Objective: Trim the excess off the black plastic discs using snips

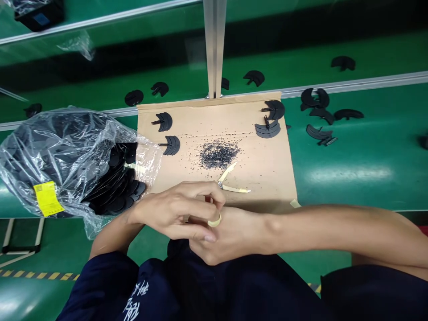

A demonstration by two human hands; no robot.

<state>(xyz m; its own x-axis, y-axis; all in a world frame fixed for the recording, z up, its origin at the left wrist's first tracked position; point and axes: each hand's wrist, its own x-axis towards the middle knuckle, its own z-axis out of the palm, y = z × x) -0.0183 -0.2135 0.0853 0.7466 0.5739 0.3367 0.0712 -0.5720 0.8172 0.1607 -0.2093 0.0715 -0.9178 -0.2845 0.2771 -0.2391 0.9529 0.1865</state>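
Cream ring (214,220) pinched narrow by L hand (174,209); R hand (224,236) grip can't be told. Many black pcs (115,178) left in bag (40,156) at 9 o'clock, few on card (207,120) at 12.

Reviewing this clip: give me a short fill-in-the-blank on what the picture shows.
The cream-handled side cutters lie on a tan cardboard sheet, near a heap of ___ crumbs.
Exactly ___ black fan-shaped plastic pieces lie on the sheet's left half.
The clear plastic bag carries a ___ label.
The left hand lies ___ the right hand.

Missing words: black; two; yellow; over.
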